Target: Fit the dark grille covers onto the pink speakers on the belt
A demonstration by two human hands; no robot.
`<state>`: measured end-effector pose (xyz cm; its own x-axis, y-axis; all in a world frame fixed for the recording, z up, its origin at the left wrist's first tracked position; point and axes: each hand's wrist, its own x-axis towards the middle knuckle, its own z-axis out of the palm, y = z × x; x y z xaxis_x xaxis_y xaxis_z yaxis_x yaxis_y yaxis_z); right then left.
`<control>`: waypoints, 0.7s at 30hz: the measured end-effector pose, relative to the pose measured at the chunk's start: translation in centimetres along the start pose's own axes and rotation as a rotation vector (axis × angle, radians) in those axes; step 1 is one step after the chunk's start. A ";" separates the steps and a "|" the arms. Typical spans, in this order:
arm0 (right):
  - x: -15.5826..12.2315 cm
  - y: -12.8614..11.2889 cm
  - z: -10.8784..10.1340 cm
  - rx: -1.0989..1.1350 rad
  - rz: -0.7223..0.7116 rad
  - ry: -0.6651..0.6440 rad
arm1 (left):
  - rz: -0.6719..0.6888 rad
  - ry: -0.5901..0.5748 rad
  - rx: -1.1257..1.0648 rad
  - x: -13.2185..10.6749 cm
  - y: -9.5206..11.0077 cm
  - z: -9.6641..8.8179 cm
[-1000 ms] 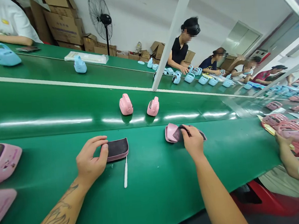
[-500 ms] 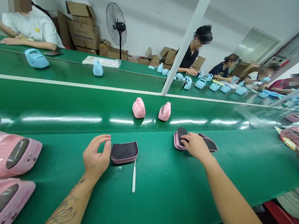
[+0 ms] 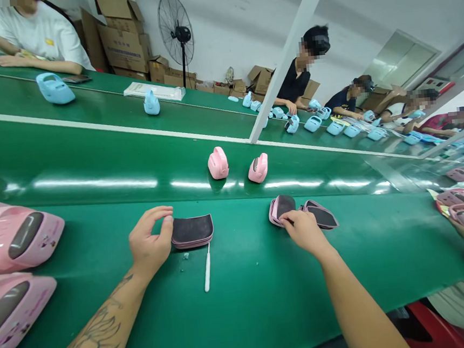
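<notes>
While the right hand (image 3: pixel 304 231) is resting on an opened pink-rimmed case (image 3: pixel 320 215), seemingly steadying it, its grip is unclear; the left hand (image 3: pixel 150 240) is hanging released beside a closed dark-topped case (image 3: pixel 192 231). Both cases are lying on the green conveyor belt (image 3: pixel 243 297), apparently kept within reach.

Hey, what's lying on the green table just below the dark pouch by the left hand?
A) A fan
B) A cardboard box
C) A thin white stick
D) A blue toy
C. The thin white stick lies on the green bench just below the dark pouch, close to the left hand.
</notes>
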<state>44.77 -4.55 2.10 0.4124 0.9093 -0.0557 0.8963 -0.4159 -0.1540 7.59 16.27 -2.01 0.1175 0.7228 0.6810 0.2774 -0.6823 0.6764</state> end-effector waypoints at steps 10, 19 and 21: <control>0.6 0.7 0.7 0.247 0.076 0.066 | -0.026 0.008 -0.034 0.0 -0.1 0.0; 1.1 1.6 0.5 0.523 0.278 0.322 | -0.037 0.017 -0.049 0.0 -0.1 0.1; 1.2 2.2 0.0 0.584 0.321 0.380 | -0.041 0.018 -0.046 0.0 -0.1 0.1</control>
<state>47.24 -4.38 1.72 0.7601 0.6343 0.1413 0.5352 -0.4877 -0.6898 7.61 16.35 -2.12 0.0895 0.7485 0.6571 0.2378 -0.6567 0.7157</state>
